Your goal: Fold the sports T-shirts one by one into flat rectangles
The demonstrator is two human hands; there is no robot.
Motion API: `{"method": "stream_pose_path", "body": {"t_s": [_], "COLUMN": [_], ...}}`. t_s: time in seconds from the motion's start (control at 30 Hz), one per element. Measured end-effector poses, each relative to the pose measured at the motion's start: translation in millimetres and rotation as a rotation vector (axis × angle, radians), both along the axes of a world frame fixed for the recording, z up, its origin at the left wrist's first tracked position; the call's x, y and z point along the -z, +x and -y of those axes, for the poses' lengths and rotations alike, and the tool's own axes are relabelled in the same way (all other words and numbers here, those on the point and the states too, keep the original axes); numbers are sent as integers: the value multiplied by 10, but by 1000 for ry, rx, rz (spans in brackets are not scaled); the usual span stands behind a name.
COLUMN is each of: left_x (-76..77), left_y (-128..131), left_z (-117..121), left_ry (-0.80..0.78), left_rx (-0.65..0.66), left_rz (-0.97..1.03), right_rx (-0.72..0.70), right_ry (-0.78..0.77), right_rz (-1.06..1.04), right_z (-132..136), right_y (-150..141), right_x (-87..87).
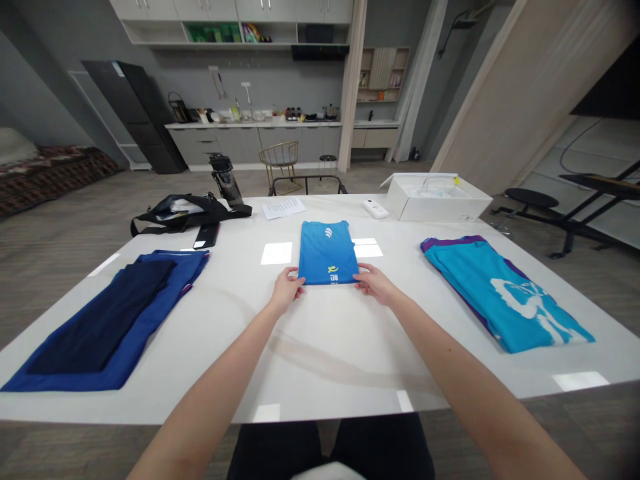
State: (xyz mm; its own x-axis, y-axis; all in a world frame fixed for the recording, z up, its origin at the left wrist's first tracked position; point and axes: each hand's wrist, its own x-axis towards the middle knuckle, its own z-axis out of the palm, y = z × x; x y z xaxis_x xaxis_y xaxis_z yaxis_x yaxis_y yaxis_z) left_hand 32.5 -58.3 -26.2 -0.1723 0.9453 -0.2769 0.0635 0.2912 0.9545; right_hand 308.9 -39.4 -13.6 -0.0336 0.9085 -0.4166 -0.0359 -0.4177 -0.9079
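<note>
A blue T-shirt [325, 253], folded into a neat rectangle, lies flat in the middle of the white table [320, 353]. White and yellow prints show on its upper face. At its near left corner, my left hand [288, 291] is closed, thumb on top and fingers at the edge. My right hand [374, 284] grips the near right corner in the same way. The fingertips under the cloth are partly hidden.
Folded dark and blue garments [135, 313] lie at the left; turquoise and purple shirts [505, 293] at the right. Along the back stand a black bag [187, 210], a bottle [226, 180], a phone [206, 236], a paper sheet [283, 207], a white device [375, 209] and a white box [435, 203].
</note>
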Motion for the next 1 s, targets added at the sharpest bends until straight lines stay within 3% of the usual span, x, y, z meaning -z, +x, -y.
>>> {"method": "stream_pose_path", "body": {"t_s": [0.2,0.4,0.67,1.0], "left_x": [-122,-172,-62,2], "left_y": [60,59,11,-43], "left_z": [-4,-12,23,102], "left_ry": [-52,-51,-62,-62], "left_rx": [15,35,20,51], "left_rz": [160,147,81,48], "right_rx": [-79,-159,13,39], "right_ry": [-33,5,37,-35], "right_rz": [-187,-66,120,16], "right_z": [-63,-42,43,126], "right_y": [-19,-41,-86,14], "right_x": [-21,-9,2,1]}}
